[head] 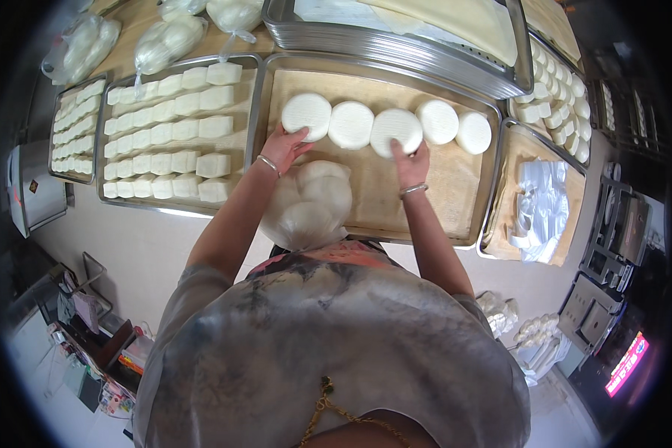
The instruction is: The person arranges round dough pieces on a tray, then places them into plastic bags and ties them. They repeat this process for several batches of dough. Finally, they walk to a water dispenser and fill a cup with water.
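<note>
Several flat, round white steamed buns lie in a slightly uneven row on a paper-lined metal tray. My left hand grips the lower edge of the leftmost round bun, thumb over its face. With its thumb on the face and fingers at the side, my right hand holds the middle round bun. Between them sits another round bun, touching both. To the right are two more, a nearer one and an end one. A clear plastic bag of buns rests at the tray's front, between my forearms.
Left stands a tray of block-shaped buns, with a smaller similar tray beyond. Stacked metal trays rise behind. At right, plastic bags lie on a lined tray; more buns sit behind. Bagged buns lie at back left.
</note>
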### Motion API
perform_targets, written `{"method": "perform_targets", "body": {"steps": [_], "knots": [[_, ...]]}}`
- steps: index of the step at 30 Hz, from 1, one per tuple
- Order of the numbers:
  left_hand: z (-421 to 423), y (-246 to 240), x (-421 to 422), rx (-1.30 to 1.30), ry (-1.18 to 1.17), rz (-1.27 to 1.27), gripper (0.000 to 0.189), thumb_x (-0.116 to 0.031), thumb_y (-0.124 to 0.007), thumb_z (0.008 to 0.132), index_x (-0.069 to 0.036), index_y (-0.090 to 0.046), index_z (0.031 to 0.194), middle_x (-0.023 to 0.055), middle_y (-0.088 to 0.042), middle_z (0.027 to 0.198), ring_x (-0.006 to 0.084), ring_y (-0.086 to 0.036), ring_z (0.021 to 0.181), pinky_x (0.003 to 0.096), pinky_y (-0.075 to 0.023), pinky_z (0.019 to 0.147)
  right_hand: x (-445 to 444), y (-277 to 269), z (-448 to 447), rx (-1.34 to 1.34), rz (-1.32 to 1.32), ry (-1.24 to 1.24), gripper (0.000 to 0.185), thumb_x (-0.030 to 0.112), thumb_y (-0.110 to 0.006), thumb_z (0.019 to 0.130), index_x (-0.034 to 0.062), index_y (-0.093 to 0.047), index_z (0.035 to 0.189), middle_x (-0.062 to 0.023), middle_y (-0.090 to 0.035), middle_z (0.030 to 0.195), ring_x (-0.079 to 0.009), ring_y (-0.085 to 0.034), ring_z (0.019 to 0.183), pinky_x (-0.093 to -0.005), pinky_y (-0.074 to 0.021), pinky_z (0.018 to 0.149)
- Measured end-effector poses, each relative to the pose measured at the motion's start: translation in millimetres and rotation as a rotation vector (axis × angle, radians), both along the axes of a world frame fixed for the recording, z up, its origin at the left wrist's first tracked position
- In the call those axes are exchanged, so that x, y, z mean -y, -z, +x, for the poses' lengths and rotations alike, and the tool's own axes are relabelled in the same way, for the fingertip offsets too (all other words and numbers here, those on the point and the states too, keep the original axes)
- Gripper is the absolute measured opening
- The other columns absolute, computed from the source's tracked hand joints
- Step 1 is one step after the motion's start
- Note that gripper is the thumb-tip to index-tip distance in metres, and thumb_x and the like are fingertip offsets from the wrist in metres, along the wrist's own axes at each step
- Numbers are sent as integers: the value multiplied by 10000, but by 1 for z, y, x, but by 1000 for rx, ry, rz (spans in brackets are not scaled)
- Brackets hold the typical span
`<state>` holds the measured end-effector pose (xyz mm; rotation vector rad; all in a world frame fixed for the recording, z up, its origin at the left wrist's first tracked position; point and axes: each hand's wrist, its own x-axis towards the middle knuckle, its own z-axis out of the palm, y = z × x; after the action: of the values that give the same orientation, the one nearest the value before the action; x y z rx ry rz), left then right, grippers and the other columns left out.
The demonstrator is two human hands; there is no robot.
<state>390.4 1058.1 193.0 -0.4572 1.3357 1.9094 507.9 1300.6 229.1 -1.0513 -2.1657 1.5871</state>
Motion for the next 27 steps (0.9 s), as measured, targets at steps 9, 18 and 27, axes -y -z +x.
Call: {"method": "perform_targets", "body": {"steps": [9,18,27], "knots": [[4,3,1,-76,-14,-1,512,-65,-631,845,-81,-408,1306,68,-542,1209,205,-554,1078,355,-475,893,54,-26,-24,-137,760,-527,718,111,-733,657,81,-428,1307,-201,-360,1340,-375,-371,1242,-424,-373,1011],[1,-1,4,-108,5,-61,655,-106,-678,822,-150,-322,1370,49,-526,1218,171,-565,1047,306,-506,827,-31,-35,47,-140,541,-332,832,114,-762,621,90,-378,1358,-218,-375,1340,-375,-385,1238,-435,-357,1034],[-3,-11,3,-176,107,-145,806,-113,-665,832,-225,-175,1461,41,-494,1271,163,-533,1078,313,-508,821,-26,-13,62,206,718,-681,936,313,-791,648,130,-296,1421,-177,-233,1476,-353,-212,1371,-514,-181,1109]]}}
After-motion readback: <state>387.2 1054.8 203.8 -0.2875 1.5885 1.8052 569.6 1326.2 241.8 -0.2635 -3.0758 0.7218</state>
